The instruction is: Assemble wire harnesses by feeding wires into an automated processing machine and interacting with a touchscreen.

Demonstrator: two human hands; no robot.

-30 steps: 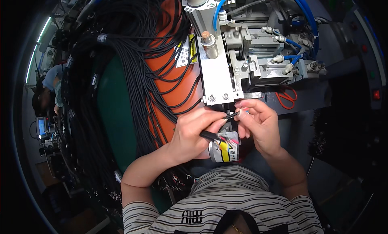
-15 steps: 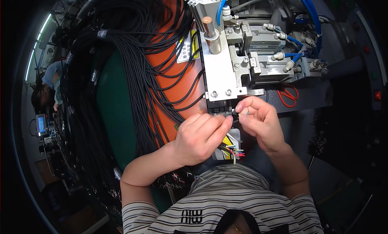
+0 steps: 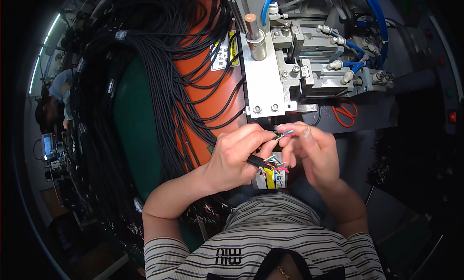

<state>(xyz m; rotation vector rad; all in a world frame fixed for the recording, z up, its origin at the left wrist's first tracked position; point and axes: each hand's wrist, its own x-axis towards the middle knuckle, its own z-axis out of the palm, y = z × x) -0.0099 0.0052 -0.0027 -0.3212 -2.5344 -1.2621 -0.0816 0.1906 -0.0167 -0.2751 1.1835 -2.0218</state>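
My left hand (image 3: 234, 154) is closed around black cables (image 3: 259, 161) whose stripped ends stick out below its fingers. Thin coloured wires (image 3: 276, 169) fan out there in red, yellow, green, blue and white. Between its thumb and forefinger one cable end is pinched, with blue, white and red wires (image 3: 288, 133) pointing right. My right hand (image 3: 319, 157) has its fingers curled around those wire tips, thumb and forefinger at the wires. Its other fingertips are partly hidden. Both hands are just in front of the metal press fixture (image 3: 266, 89).
Many black cables (image 3: 162, 82) hang over an orange surface (image 3: 205, 84) at left. Pneumatic cylinders (image 3: 319, 57) with blue hoses (image 3: 382, 24) stand at back right. Red-handled scissors (image 3: 344, 114) lie right of the fixture. A white and yellow label (image 3: 269, 183) is below my hands. Another person (image 3: 60, 91) is far left.
Both hands have drawn back slightly from the fixture toward me. The cable end with its coloured wires now shows between my fingers, and the cables in my left hand are more visible.
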